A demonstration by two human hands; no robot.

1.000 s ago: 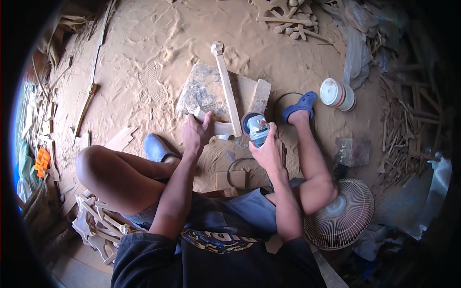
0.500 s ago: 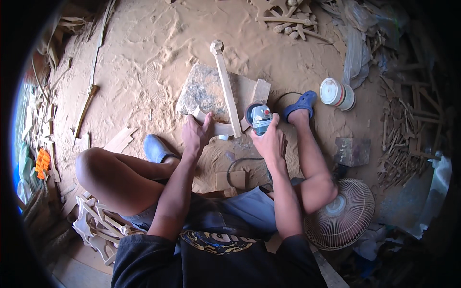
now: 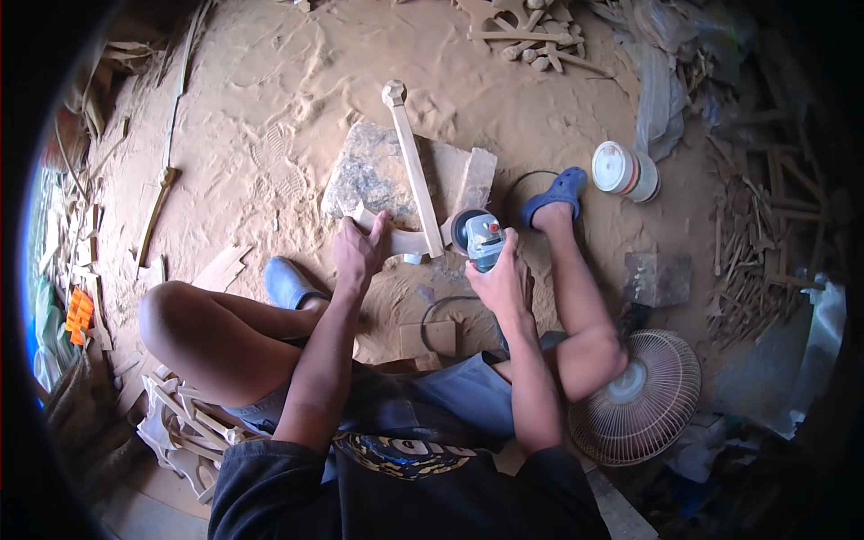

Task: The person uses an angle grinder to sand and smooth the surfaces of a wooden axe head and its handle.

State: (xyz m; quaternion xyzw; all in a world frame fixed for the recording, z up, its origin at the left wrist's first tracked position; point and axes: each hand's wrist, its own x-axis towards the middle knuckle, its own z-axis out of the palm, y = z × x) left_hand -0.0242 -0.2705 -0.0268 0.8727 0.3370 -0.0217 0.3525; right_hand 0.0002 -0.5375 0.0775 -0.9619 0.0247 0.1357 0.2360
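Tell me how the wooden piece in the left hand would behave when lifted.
The wooden piece would probably stay stiff: its long bar looks straight, with no visible sag. It may twist in the left hand, since the bar and its knobbed end reach well beyond the grip.

left hand (image 3: 358, 254) grips wood (image 3: 409, 243), right hand (image 3: 506, 283) a grinder (image 3: 482, 236).

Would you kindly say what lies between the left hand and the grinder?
In the head view, from the left hand: a curved wooden piece, then the lower end of the long wooden bar, then a narrow gap before the grinder.
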